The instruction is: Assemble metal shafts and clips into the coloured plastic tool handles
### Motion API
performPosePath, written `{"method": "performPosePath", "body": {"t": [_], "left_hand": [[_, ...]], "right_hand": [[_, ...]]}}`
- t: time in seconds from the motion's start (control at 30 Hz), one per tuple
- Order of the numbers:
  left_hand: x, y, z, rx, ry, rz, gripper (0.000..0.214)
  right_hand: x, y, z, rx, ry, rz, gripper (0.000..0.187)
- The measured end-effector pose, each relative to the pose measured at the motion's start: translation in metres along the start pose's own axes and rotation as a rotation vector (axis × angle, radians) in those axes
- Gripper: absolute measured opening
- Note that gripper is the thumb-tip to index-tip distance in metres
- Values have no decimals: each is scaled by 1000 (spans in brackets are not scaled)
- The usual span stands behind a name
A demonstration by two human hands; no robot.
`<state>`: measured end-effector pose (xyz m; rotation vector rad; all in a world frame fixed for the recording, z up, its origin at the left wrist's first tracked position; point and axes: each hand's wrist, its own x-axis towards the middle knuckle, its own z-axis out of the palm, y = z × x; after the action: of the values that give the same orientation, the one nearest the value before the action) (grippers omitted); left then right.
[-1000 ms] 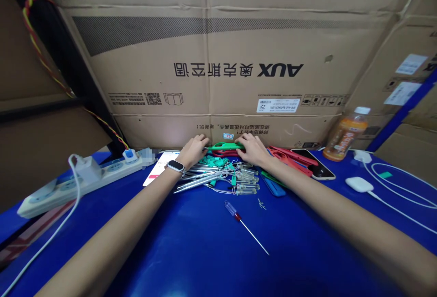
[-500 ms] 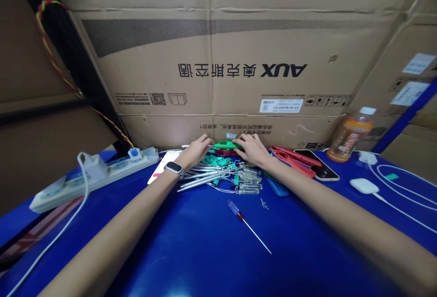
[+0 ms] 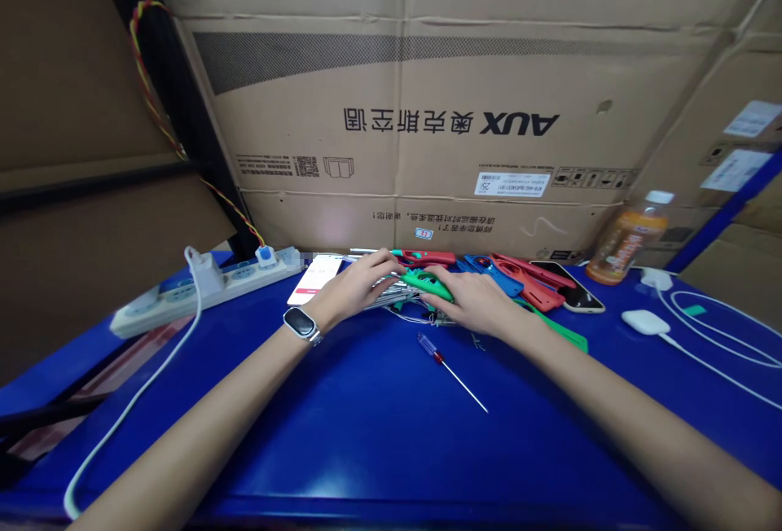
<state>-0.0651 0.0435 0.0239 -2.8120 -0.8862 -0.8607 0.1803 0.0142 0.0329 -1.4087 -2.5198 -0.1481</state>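
Note:
A green long-necked lighter [image 3: 432, 283] lies between my hands, over a heap of parts. My right hand [image 3: 473, 300] is closed around its green handle, thumb and fingers on either side. My left hand [image 3: 358, 287], with a banded watch on its wrist, is closed at the silver tube end; its fingertips partly hide the grip. Under the hands, silver metal tubes [image 3: 391, 293] show, with small parts mostly covered. Behind them lies a red long-necked lighter [image 3: 433, 256] with a metal tube. A screwdriver [image 3: 438, 356] with a clear purple handle rests in front.
Blue and red casing pieces [image 3: 529, 287] lie to the right, with a green casing piece [image 3: 565, 335] beside my right forearm. A phone [image 3: 579, 296], bottle [image 3: 632, 238] and white charger case [image 3: 645, 321] stand beyond. A power strip [image 3: 244, 274] and white-screened phone [image 3: 314, 278] are left.
Both hands have come nearer to me with the green lighter, now covering the parts heap. The red lighter behind is now plainly seen. The camera view has shifted somewhat.

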Motion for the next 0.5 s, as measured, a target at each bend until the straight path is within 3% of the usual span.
{"method": "performPosePath", "body": {"t": [0.1, 0.17, 0.23, 0.27, 0.37, 0.5], "left_hand": [[-2, 4, 0, 50, 160, -85, 21], [-3, 1, 1, 37, 310, -213, 17], [-3, -4, 5, -1, 368, -335, 11], [-1, -8, 8, -22, 329, -377, 10], [8, -18, 19, -56, 47, -423, 12], [27, -25, 36, -68, -37, -411, 13]], "right_hand": [[-15, -2, 0, -14, -34, 101, 49], [-24, 0, 0, -17, -57, 163, 49], [-31, 3, 2, -3, -80, 201, 49], [-34, 5, 4, 8, -89, 212, 49], [-38, 10, 9, 29, -106, 244, 49], [-42, 14, 12, 4, -99, 346, 51]]}}
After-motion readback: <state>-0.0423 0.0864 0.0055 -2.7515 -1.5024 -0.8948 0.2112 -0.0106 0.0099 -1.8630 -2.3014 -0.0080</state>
